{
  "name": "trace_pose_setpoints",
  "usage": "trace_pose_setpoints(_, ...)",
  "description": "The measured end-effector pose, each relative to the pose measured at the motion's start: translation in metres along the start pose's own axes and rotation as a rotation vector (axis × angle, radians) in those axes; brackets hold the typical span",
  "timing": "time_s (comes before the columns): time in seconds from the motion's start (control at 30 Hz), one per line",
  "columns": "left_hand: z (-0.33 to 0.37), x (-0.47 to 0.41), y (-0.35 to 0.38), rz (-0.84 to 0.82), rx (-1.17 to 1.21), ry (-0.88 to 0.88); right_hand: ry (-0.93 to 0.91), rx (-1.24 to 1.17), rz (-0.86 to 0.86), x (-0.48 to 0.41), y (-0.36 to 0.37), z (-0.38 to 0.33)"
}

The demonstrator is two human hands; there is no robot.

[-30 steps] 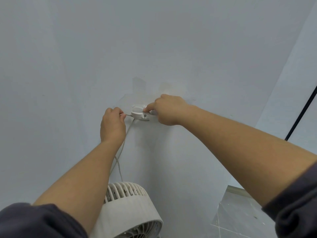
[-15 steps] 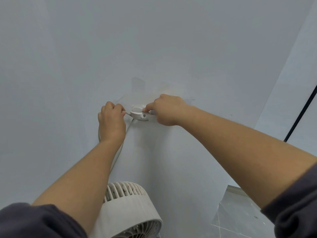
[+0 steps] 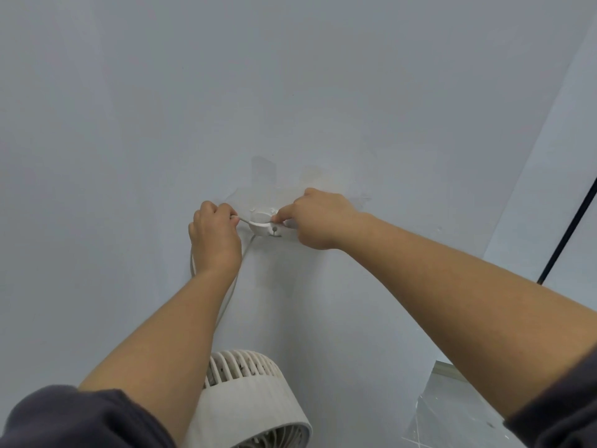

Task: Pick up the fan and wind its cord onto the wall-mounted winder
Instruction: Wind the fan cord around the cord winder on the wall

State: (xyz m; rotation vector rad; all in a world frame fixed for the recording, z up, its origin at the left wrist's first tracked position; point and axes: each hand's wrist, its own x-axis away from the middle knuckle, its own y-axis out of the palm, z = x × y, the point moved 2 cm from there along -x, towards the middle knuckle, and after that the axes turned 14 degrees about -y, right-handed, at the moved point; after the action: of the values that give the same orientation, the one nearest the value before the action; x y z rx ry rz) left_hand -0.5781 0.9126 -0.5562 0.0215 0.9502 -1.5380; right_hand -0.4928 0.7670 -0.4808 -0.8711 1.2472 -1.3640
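A small white winder (image 3: 265, 228) is fixed to the pale wall at mid-height. My left hand (image 3: 214, 237) pinches the thin white cord (image 3: 244, 219) just left of the winder and holds it taut. The cord also hangs down along my left forearm toward the white round fan (image 3: 250, 402) at the bottom centre. My right hand (image 3: 318, 218) has its fingers curled on the winder's right side, forefinger tip on its rim. How the fan is supported is hidden by my arm.
The pale grey wall (image 3: 290, 92) fills most of the view, with patchy marks above the winder. A black strip (image 3: 568, 234) runs diagonally along the right corner. A bit of tiled floor (image 3: 452, 415) shows at bottom right.
My left hand has shifted slightly left and up along the wall, drawing the cord taut from the winder. My right hand stays on the winder.
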Motion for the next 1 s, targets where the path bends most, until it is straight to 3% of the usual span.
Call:
trace_pose_setpoints(0.2,0.012,0.001,-0.006,0.009,0.185,0.008,-0.006,0.009,0.022,-0.001,0.002,-0.001)
trace_pose_setpoints(0.63,-0.018,0.01,-0.016,-0.081,0.125,-0.082,-0.001,0.166,0.258,-0.009,0.013,-0.017)
trace_pose_setpoints(1.0,-0.018,0.011,-0.023,-0.137,0.293,-0.096,0.087,0.269,0.323,-0.043,0.016,-0.031)
